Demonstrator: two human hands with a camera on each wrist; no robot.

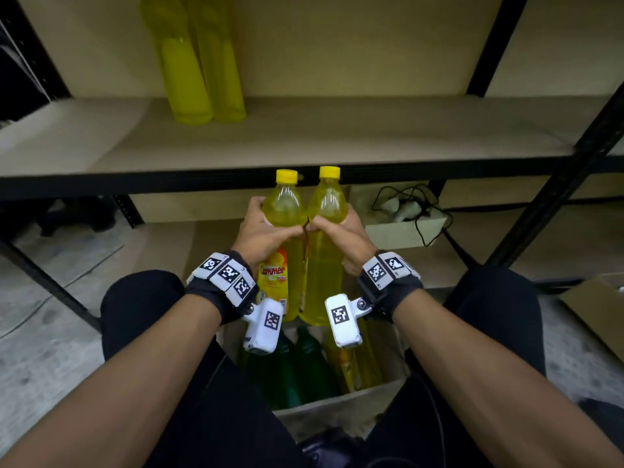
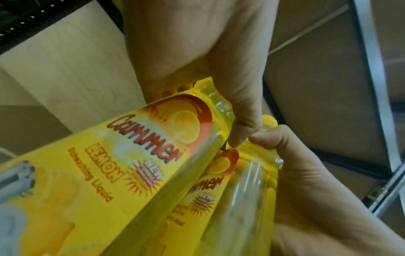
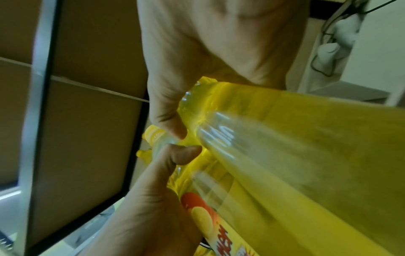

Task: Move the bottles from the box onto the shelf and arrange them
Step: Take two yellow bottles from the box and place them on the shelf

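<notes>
Sensibly, the lift should clear the black-edged beige board shelf (image 1: 304, 143) before tipping forward, setting both down beside the two tall yellow bottles (image 1: 202, 62) standing at its back left. Above the open cardboard box (image 1: 337, 405), the left hand (image 1: 260, 231) grips a labelled yellow lemon-liquid bottle (image 1: 282, 211); the right hand (image 1: 347, 231) grips its plain-sided twin (image 1: 326, 211), bodies touching, upright.

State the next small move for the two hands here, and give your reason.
Probably lift both bottles up and forward onto the shelf. The left hand grips one yellow bottle, the right hand another, both held above the box beneath the shelf's front edge.
</notes>
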